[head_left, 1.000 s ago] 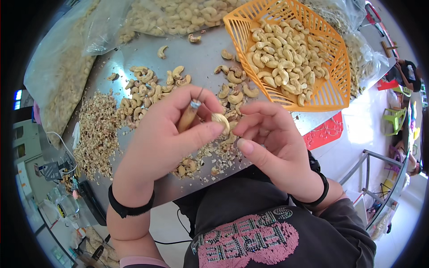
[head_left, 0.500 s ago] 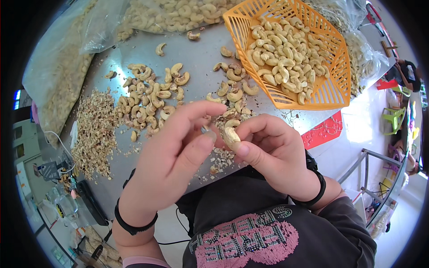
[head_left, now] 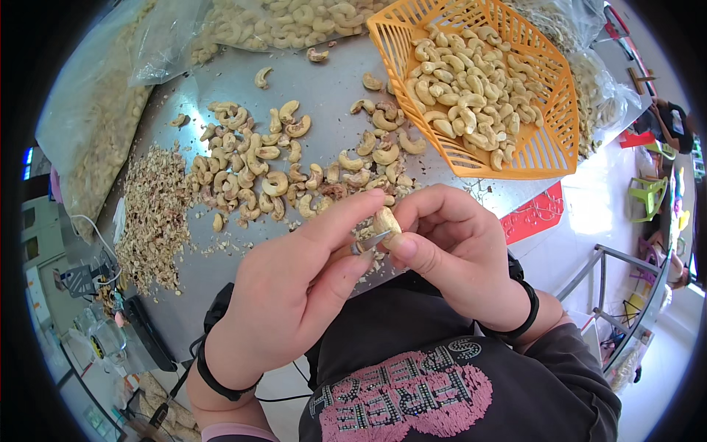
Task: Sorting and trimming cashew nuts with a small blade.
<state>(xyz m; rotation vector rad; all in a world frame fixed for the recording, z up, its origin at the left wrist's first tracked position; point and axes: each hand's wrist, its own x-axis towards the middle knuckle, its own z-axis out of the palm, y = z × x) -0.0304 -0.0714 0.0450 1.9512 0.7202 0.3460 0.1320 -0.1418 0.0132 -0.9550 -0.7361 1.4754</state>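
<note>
Head view shows your right hand (head_left: 460, 254) pinching a cashew nut (head_left: 386, 220) just above the grey table's (head_left: 324, 77) near edge, while your left hand (head_left: 294, 283) grips a small knife blade (head_left: 370, 242) against it; an orange basket (head_left: 549, 151) of cashews sits beyond

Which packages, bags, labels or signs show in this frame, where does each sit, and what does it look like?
Clear plastic bag: left of the table, bulging, filled with pale nuts.
Second clear bag: top edge, open, cashews spilling from it.
Third clear bag: right of the orange basket, crumpled, nut-filled.
Red sign: on the floor past the table's right edge, flat, with pale markings.
</note>
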